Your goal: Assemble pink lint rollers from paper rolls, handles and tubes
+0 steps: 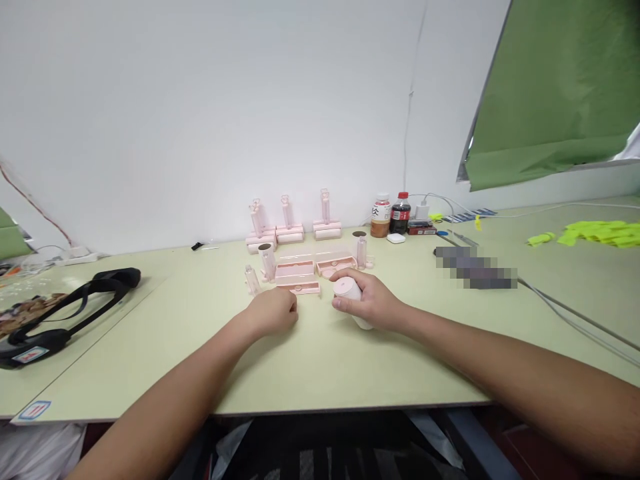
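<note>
- From where I stand, the right hand (pixel 369 301) has the roll (pixel 347 288), a whitish-pink cylinder, over the near middle of the table (pixel 320 363). Its pale pink end tilts up and its lower end points down toward the tabletop; whether that end touches, I can't tell.
- The right fingers are wrapped around it, thumb on the near side and forefinger on the far side, so the roll is pinched between them.
- The left hand (pixel 273 312) is curled in, fingers bent under and pressed together, just in front of the narrow tray (pixel 306 289). I can't tell whether the fingertips pinch anything.
- Behind the hands lie two open pink boxes, the left box (pixel 295 270) and the right box (pixel 336 267). A clear tube (pixel 253 281) and a hollow cylinder (pixel 267 263) stand to the left, another clear tube (pixel 361 252) to the right.
- Against the wall (pixel 200 120), three pink cases (pixel 327 231) sit in a row, each with a clear piece upright on it.
- I'd judge the step in hand to be handling the roll: it is held by one hand alone, out of the boxes.
- Any next move with it, I'd say, calls for a steady right grip, the tilt minded, and the left fingers opened if they are to help.
</note>
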Available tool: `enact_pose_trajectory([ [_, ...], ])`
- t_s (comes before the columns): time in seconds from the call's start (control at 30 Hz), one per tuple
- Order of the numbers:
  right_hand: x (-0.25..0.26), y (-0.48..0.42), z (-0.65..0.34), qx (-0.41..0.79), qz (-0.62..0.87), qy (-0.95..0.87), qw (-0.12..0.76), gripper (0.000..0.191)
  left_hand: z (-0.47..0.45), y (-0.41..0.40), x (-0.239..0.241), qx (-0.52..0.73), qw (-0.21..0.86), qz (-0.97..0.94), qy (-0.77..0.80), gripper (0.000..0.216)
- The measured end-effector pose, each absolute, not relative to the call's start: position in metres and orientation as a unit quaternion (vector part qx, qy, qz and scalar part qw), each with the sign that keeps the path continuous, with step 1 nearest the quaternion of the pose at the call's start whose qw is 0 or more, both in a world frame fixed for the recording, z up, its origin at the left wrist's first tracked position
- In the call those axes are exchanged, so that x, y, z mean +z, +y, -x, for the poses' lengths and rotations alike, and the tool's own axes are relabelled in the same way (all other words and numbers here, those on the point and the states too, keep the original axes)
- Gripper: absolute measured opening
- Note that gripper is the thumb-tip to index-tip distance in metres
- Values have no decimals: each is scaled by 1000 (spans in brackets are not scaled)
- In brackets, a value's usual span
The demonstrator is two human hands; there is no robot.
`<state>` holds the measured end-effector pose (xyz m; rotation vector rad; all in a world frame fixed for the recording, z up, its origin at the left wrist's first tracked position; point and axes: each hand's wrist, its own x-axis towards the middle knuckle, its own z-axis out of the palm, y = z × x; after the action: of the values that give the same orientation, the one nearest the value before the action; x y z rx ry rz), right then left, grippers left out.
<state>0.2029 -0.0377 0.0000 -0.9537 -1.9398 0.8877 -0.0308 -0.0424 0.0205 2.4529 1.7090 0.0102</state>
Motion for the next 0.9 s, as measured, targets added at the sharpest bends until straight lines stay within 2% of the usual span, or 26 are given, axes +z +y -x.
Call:
enact_pose_trajectory([
  [0.13,1,-38,-203,338,376,-764,401,38,26,-49,24,33,122,-861,492,19],
  [0.33,2,-37,-203,315,388,-756,423,41,19,-52,24,245,183,-869,389,17],
  [0.57,7,-38,-202,227,453,-741,440,36,16,-43,17,315,375,-752,441,20],
  [0.7,9,-43,-202,218,429,-733,480,36,16,-43,19,311,403,-730,455,24],
  [0.8,9,-44,-203,273,410,-710,504,35,15,-45,22,318,384,-717,487,14],
  [0.9,9,-41,-204,378,398,-656,518,38,14,-43,25,359,408,-668,508,19],
])
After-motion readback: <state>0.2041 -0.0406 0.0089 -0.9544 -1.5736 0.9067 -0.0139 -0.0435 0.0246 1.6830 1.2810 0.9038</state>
